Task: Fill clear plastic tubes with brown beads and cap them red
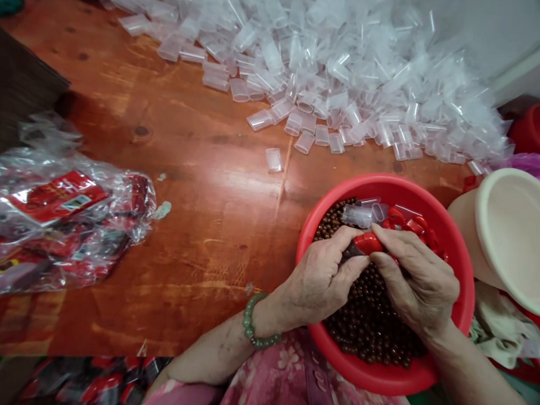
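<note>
1. Near edge: floral garment in pink cloth, with pale blossoms.
2. Worn at the left wrist: bracelet of round, polished green beads.
3. Left hand: grasping the dark end of a small container between thumb and fingers.
4. Right hand: pinching the red end of the same piece between thumb and fingertips.
5. Held between both hands, above the basin: small container, glossy red plastic at one end, dark at the other.
6. Beneath the hands: round basin of smooth red plastic, with a thick rolled rim.
7. Inside it: small, shiny dark-brown balls; glossy red plastic pieces; several clear tubes.
8. Right of the basin: cream plastic bucket, round-rimmed.
9. To the left: crinkled transparent bag of red packets, on a reddish, varnished wooden table, knotted and scuffed.
10. Farther off: lone clear sleeve, flattened in shape.
11. Farthest: broad heap of similar glossy sleeves, jumbled.
</note>
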Available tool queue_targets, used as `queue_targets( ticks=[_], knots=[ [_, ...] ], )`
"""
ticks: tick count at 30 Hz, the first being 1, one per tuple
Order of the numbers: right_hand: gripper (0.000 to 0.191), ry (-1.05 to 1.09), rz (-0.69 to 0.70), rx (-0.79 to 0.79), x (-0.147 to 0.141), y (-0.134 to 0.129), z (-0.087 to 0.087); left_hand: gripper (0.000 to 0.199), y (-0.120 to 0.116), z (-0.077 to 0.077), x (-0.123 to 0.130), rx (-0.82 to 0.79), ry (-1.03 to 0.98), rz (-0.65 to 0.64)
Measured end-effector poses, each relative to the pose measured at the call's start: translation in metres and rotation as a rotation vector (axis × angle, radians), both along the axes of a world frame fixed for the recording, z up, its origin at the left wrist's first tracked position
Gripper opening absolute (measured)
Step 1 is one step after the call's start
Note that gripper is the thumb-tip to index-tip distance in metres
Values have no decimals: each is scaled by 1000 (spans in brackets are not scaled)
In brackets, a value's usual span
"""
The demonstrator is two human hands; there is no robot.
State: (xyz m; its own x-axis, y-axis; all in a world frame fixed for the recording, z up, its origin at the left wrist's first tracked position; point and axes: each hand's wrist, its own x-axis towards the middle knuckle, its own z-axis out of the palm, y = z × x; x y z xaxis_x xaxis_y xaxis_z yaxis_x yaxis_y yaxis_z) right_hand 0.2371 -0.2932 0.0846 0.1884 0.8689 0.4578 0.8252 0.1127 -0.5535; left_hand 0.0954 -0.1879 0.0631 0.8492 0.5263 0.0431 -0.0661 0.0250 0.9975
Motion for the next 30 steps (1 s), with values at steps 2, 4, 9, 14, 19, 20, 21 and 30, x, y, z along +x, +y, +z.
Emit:
queue_targets(
  ticks=[2, 4, 9, 14, 19, 20, 21, 30],
  knots=[
    [58, -75, 11, -4, 1, 1, 0, 21, -1, -3, -1, 55, 30, 12],
    [60, -138, 28, -14, 1, 2, 0, 23, -3, -6, -1, 118, 55, 14],
    [55, -91, 38, -51, 1, -1, 3, 40, -8, -11, -4, 346, 65, 16],
    [32, 232, 19, -178, 7, -3, 7, 61, -10, -12, -6, 421, 101, -18],
    [27, 183, 23, -194, 8, -3, 13, 62, -8, -12, -4, 394, 103, -30],
    [27, 151, 33, -193, 8, -2, 15, 63, -7, -12, -4, 394, 101, -30],
    [26, 124, 49, -194, 9, -2, 17, 63, -7, -13, -4, 399, 96, -35],
    [25, 45, 186, -261, 18, -3, 29, 61, -10, -14, -5, 513, 103, -82]
  ],
)
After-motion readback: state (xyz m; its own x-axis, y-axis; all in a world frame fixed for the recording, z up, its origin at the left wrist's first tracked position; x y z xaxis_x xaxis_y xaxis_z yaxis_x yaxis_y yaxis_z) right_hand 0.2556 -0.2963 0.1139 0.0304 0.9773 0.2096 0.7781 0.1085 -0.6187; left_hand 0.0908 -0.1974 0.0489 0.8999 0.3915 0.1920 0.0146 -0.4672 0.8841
